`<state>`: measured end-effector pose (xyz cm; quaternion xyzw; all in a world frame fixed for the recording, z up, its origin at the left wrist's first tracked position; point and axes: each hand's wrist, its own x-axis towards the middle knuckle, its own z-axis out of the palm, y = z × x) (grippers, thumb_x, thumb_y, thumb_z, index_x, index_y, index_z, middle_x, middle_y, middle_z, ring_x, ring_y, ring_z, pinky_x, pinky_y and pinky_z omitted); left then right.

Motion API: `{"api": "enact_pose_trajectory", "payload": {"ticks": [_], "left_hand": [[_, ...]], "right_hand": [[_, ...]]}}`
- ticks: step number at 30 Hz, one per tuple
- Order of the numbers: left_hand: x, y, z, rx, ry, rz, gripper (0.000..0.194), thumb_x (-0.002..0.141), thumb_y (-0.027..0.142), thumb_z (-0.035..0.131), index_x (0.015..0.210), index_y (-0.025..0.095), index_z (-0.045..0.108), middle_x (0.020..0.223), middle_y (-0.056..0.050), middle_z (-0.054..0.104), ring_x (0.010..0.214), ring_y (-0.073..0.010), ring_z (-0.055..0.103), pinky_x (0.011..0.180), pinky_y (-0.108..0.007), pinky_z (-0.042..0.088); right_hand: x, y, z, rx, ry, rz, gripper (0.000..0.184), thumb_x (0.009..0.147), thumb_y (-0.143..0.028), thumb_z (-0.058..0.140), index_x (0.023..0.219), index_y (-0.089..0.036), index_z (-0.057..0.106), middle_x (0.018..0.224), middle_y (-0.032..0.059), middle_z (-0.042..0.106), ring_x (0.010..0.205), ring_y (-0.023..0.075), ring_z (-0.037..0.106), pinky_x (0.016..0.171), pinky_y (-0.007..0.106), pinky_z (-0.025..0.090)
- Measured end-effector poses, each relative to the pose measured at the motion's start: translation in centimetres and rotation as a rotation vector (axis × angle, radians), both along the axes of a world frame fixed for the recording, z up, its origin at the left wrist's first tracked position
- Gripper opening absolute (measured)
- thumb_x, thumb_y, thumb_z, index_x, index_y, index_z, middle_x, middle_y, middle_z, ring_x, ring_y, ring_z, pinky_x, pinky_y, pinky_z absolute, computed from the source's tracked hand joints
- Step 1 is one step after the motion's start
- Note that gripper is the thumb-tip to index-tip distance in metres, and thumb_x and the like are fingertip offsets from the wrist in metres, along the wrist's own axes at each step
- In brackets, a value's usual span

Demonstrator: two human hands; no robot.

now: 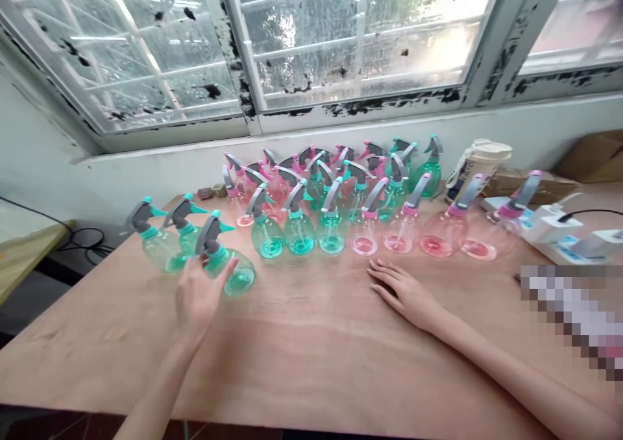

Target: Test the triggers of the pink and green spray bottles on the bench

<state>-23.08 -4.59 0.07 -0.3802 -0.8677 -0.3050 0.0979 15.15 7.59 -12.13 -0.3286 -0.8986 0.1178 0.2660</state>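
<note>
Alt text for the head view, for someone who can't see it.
The left hand grips a green spray bottle by its neck over a wooden table, while the right hand rests on the tabletop. Other green bottles and pink bottles stand grouped beyond the hands, below a window.

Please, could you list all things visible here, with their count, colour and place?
Left spray bottles: three, green, left on table
Front-row spray bottles: seven, three green, four pink, middle to right
Back spray bottles: many, overlapping, pink and green, behind
Table: one, brown, centre
Cup: one, cream, back right
Chargers: at least two, white, right
Small blocks: two, brownish, back left
Blurred item: unclear, right edge
Window: grey-framed, behind
Left hand: one, grip on nearest left bottle
Right hand: one, on table
</note>
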Motion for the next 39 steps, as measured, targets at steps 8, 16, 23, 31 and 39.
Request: {"api": "enact_pose_trajectory", "payload": {"ticks": [8, 16, 23, 31, 39], "left_hand": [[9.0, -1.5, -2.7, 0.15, 0.092, -0.384, 0.057, 0.079, 0.075, 0.056, 0.103, 0.023, 0.063, 0.1, -0.008, 0.07, 0.097, -0.0318, 0.068, 0.08, -0.04, 0.052], [15.0, 2.9, -2.8, 0.208, 0.253, -0.713, 0.043, 0.085, 0.062, 0.063, 0.102, 0.023, 0.06, 0.092, -0.006, 0.069, 0.091, -0.0289, 0.066, 0.087, -0.044, 0.046], [15.5, 4.0, -1.7, 0.112, -0.181, -0.801, 0.071, 0.074, 0.058, 0.076, 0.131, 0.028, 0.049, 0.116, -0.009, 0.064, 0.108, -0.0302, 0.063, 0.093, -0.047, 0.05], [15.8, 6.7, 0.9, 0.115, -0.517, -1.069, 0.062, 0.075, 0.036, 0.078, 0.13, 0.028, 0.051, 0.089, -0.001, 0.058, 0.06, -0.0111, 0.053, 0.054, -0.023, 0.045], [16.6, 8.0, 0.4, 0.226, -0.452, -1.118, 0.023, 0.088, 0.025, 0.059, 0.111, 0.024, 0.062, 0.069, 0.005, 0.049, 0.049, -0.009, 0.039, 0.056, -0.025, 0.045]], "right_hand": [[1.2, 0.2, 1.2, -0.062, -0.057, 0.09, 0.051, 0.099, -0.043, 0.048, 0.145, -0.021, 0.049, 0.151, 0.011, 0.049, 0.143, 0.0288, 0.039, 0.117, 0.054, 0.035], [1.7, 0.5, 1.7, -0.099, -0.049, 0.135, 0.054, 0.098, -0.047, 0.05, 0.146, -0.021, 0.048, 0.152, 0.0117, 0.047, 0.145, 0.0294, 0.036, 0.118, 0.055, 0.034], [1.8, 0.4, 1.8, -0.14, -0.056, 0.122, 0.055, 0.097, -0.047, 0.051, 0.146, -0.023, 0.047, 0.153, 0.0097, 0.046, 0.145, 0.0295, 0.036, 0.118, 0.056, 0.033], [1.8, 0.4, 1.5, -0.138, -0.041, 0.126, 0.055, 0.097, -0.044, 0.053, 0.148, -0.025, 0.045, 0.153, 0.0098, 0.046, 0.144, 0.0305, 0.036, 0.116, 0.058, 0.035], [2.1, 0.4, 1.4, -0.149, -0.038, 0.126, 0.054, 0.096, -0.042, 0.055, 0.147, -0.027, 0.046, 0.153, 0.0083, 0.046, 0.144, 0.0301, 0.036, 0.116, 0.057, 0.035]]}}
